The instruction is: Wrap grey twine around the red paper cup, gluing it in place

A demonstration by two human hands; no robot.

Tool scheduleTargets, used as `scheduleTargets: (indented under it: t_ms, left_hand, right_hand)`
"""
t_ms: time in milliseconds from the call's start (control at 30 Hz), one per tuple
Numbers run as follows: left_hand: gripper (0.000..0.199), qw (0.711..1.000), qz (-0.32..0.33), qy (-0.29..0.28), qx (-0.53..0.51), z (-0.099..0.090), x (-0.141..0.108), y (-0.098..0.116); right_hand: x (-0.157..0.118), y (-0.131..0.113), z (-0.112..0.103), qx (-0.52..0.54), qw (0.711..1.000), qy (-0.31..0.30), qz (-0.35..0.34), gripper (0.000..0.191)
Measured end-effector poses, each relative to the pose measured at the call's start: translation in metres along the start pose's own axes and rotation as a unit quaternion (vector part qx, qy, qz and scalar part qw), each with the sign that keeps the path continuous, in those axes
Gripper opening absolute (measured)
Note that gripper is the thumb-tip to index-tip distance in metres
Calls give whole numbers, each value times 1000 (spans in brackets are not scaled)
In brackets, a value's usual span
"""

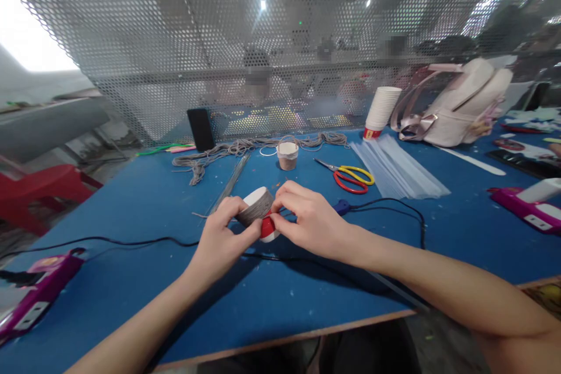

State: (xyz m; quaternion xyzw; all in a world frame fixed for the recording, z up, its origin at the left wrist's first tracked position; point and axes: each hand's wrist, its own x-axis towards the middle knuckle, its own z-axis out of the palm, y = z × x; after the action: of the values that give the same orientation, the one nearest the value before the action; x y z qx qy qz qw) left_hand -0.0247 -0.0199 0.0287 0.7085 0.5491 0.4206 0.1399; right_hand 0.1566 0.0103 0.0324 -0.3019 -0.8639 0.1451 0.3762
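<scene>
A paper cup [268,229], red and white toward its base, is tilted over the middle of the table with its white mouth facing up and left. Grey cord [258,205] is wound around its upper part. My left hand [225,234] grips the cup from the left, thumb on its near side. At the cup's right side, the thumb and fingers of my right hand [309,216] are pinched together where the cord meets the red part; the fingertips hide the exact hold. Behind my right hand, a blue plug-like piece [342,207] joins a black cable.
Farther back stand a small cord-covered cup [287,156], grey cord bundles [236,147], scissors [350,178], clear plastic strips [398,166], stacked paper cups [383,111], a phone [200,130] and a backpack [460,102]. Purple power strips [39,298] lie at both sides. A black cable [144,239] crosses the table.
</scene>
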Motion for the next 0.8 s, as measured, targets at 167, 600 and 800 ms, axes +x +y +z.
scheduleTargets:
  t_ms: [167,600,800]
  left_hand:
    - [16,1000,5,-7,-3,0,0,1]
    - [19,1000,-12,3,-3,-1,2,-2]
    - [18,999,-28,28,-6,-3,5,-11]
  right_hand:
    - [2,0,1,-1,1000,7,12,11]
    - [-1,-5,-2,3,999,-12,33,7]
    - [-33,-38,-10,-2,986,-163,-25,22]
